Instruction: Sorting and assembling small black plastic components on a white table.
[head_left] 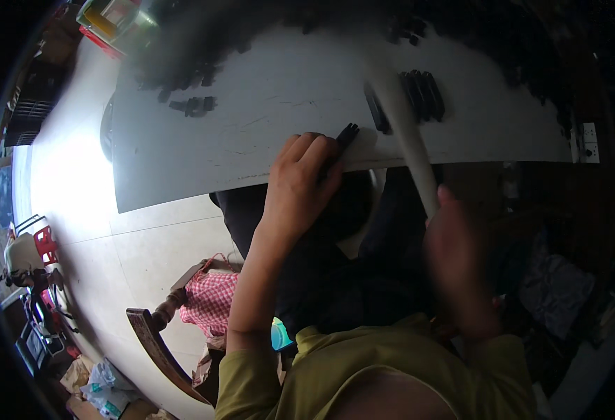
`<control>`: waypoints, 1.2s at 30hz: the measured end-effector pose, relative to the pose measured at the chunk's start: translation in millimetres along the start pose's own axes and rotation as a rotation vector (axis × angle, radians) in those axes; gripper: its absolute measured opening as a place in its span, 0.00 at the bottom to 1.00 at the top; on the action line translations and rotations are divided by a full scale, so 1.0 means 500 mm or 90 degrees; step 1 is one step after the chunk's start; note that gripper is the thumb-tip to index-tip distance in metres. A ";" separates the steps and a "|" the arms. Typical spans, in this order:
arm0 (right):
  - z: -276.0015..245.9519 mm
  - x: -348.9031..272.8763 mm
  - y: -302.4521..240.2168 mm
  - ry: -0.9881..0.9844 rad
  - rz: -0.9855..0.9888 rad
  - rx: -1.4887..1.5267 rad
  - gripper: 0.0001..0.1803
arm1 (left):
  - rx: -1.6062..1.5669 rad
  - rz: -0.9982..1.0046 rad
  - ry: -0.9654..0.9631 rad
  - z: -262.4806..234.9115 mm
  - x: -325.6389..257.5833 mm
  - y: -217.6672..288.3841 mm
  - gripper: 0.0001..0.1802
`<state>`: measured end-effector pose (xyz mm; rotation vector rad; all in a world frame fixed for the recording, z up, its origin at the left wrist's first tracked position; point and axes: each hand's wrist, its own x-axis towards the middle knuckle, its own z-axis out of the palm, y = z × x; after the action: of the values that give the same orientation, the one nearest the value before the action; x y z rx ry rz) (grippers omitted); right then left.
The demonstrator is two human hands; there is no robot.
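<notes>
While the left hand (297, 178) rests at the near edge of the grey surface (251, 126), its fingers are pinched together on a small black clip (346, 135) that pokes up and to the right from the fingertips. Right beside it, the right hand (454, 255) is closed around the low end of a long white stick (405, 126), but this hand is blurry. The stick's long side runs up and a bit left, away from the person, across the surface. It lies just right of the clip, so the left hand is the nearer one to the clip. More black clips (423, 94) lie in a row past the stick, and another small bunch (192, 105) sits far off to the left.
</notes>
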<state>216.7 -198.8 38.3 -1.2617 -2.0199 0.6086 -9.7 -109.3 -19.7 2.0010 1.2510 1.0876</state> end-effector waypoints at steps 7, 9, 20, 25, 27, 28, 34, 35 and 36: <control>0.019 -0.035 0.024 -0.182 0.154 -0.251 0.34 | 0.010 0.032 0.007 0.007 0.008 -0.001 0.10; 0.022 -0.035 0.027 -0.064 0.136 -0.036 0.31 | 0.026 0.048 0.021 0.006 0.008 -0.004 0.10; -0.014 -0.029 0.008 0.059 0.205 0.225 0.29 | 0.118 0.106 0.026 0.060 0.094 0.039 0.14; -0.007 -0.032 0.015 0.037 0.295 0.137 0.30 | 0.095 0.012 -0.057 0.057 0.068 0.021 0.09; -0.019 -0.020 0.008 -0.046 0.184 0.048 0.31 | 0.070 0.046 -0.030 0.046 0.048 0.017 0.09; -0.012 -0.002 0.007 0.016 0.055 -0.076 0.33 | 0.049 0.078 0.000 0.043 0.038 0.016 0.09; 0.028 -0.029 0.034 -0.102 0.129 -0.183 0.36 | 0.039 0.088 0.014 0.041 0.030 0.011 0.09; 0.028 -0.028 0.036 -0.143 0.165 -0.184 0.35 | 0.039 0.091 0.014 0.041 0.031 0.010 0.09; 0.025 -0.025 0.032 -0.144 0.166 -0.182 0.35 | 0.048 0.089 0.016 0.039 0.027 0.012 0.09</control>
<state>220.7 -204.0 15.6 -1.7126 -2.2033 0.6212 13.0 -100.3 -20.7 2.1656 1.1954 1.1503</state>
